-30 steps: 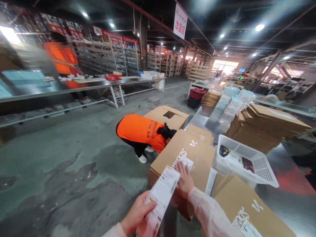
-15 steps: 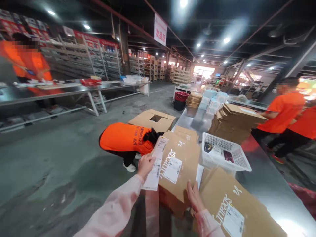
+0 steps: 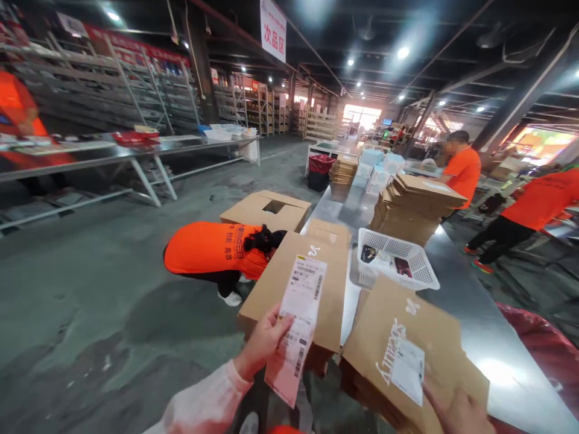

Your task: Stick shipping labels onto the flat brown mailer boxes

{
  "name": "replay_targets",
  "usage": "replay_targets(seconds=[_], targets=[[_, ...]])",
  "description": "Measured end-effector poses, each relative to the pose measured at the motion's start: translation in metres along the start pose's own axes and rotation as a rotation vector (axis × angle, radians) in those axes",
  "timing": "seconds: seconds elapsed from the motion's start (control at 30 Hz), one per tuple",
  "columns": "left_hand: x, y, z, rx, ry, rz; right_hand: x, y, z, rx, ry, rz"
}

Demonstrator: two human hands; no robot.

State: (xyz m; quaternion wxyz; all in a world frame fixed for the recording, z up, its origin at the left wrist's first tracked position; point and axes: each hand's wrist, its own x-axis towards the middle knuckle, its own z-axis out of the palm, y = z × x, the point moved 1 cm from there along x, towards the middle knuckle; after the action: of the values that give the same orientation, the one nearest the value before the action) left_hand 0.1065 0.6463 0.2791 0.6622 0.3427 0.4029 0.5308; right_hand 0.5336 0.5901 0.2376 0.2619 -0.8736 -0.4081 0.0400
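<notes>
My left hand (image 3: 268, 337) pinches a long sheet of printed shipping labels (image 3: 301, 301) between thumb and fingers. The sheet hangs in front of a pile of flat cardboard boxes (image 3: 332, 283) and covers much of the top one. To the right lies a second pile, whose top cardboard box (image 3: 436, 337) bears white lettering and a stuck-on label (image 3: 407, 369). At that box's near edge is my right hand (image 3: 465, 413), blurred and partly cut off by the frame, with its fingers closed on the cardboard.
A white plastic basket (image 3: 395, 259) with small items stands on the metal table (image 3: 479, 319). Behind it are stacked folded boxes (image 3: 411, 208) and pale blue packs (image 3: 380, 169). One co-worker (image 3: 208, 247) bends down at left by a large carton (image 3: 266, 211); others stand farther off.
My right hand has left the edge of the left pile and moved onto the right pile. The left hand has brought the label sheet rightward, over the left pile's top. The view has shifted slightly.
</notes>
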Motion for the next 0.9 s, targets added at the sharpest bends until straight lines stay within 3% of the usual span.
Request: replay_targets(seconds=[0.07, 0.13, 0.17, 0.23, 0.3, 0.4, 0.5, 0.6, 0.7, 0.8, 0.9], targets=[[-0.006, -0.018, 0.010, 0.070, -0.064, 0.021, -0.041, -0.065, 0.020, 0.401, -0.310, -0.098], [-0.012, -0.032, 0.019, 0.193, -0.133, 0.049, -0.087, -0.135, 0.040, 0.840, -0.735, -0.199], [-0.014, -0.036, 0.022, 0.250, -0.156, 0.068, -0.106, -0.162, 0.047, 0.975, -0.783, -0.207], [-0.016, -0.035, 0.022, 0.296, -0.144, 0.110, -0.134, -0.199, 0.056, 1.066, -0.782, -0.194], [-0.014, -0.026, 0.016, 0.231, -0.062, 0.132, -0.147, -0.215, 0.060, 1.008, -0.814, -0.230], [-0.009, -0.015, 0.003, 0.129, 0.039, 0.101, -0.143, -0.226, 0.058, 0.956, -0.956, -0.330], [-0.008, -0.017, -0.004, 0.117, 0.076, 0.074, -0.126, -0.242, 0.054, 0.885, -0.996, -0.371], [-0.006, -0.031, -0.007, 0.088, 0.120, 0.076, -0.116, -0.258, 0.052, 0.700, -0.953, -0.485], [-0.001, -0.046, -0.010, 0.145, 0.242, 0.103, -0.115, -0.263, 0.060, 0.627, -0.898, -0.565], [0.009, -0.055, -0.011, 0.187, 0.396, 0.137, -0.109, -0.261, 0.081, 0.611, -0.889, -0.573], [0.021, -0.062, -0.015, 0.076, 0.382, 0.059, -0.089, -0.266, 0.113, 0.584, -0.763, -0.590]])
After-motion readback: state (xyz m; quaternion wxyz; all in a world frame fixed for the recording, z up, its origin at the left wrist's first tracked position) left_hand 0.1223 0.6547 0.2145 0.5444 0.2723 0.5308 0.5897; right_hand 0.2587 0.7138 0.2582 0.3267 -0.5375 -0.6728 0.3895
